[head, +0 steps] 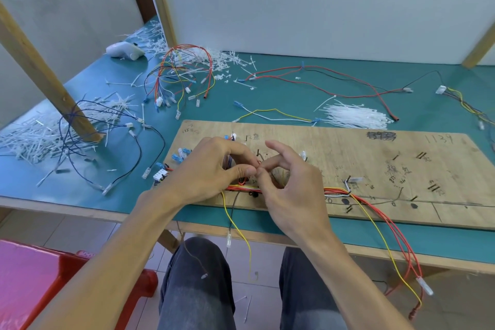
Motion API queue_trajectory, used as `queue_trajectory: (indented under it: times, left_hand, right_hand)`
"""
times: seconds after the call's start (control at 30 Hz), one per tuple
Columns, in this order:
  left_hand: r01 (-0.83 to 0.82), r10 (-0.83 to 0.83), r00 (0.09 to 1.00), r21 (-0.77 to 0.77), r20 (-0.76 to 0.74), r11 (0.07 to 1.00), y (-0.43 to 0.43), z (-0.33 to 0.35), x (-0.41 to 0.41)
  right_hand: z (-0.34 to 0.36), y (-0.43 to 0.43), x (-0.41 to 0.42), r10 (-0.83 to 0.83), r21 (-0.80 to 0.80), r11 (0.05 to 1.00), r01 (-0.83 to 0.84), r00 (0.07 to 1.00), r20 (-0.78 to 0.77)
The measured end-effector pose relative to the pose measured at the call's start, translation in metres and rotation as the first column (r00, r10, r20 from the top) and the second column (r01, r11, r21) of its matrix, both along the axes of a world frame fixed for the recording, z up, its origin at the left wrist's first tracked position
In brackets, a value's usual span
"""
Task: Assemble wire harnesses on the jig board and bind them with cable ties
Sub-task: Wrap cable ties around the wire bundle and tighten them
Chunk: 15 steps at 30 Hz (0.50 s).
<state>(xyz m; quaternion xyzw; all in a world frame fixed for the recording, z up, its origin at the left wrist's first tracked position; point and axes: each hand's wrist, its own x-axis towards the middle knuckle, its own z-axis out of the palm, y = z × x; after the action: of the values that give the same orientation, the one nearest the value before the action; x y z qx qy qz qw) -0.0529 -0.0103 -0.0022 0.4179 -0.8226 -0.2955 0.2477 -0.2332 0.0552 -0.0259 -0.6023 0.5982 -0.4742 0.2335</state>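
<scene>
closely, left hand [211, 169] and right hand [292, 190] pinch wires [241, 188] on the jig board [321, 142] marked 1139.

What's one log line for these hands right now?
left hand + right hand: pinching together over wires | held item: too small to tell | wires: on board

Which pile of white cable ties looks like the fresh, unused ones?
The bundle of cable ties just beyond the jig board, right of centre: long and parallel. The left pile and back pile lie scattered.
</scene>
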Motion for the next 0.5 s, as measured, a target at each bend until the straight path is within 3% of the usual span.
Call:
queue_trajectory:
  times: [0.27,0.5]
  left_hand:
    - [0.152,-0.15,0.982,-0.008,0.117,0.988,-0.011,0.011,0.006]
    - [0.206,-0.205,0.968,0.005,0.147,0.978,-0.021,0.01,0.014]
  right_hand:
    - [-0.003,0.004,0.004,-0.031,-0.118,0.993,0.007,0.98,-0.198]
    - [0.012,-0.002,0.008,-0.026,-0.18,0.983,-0.015,0.974,-0.225]
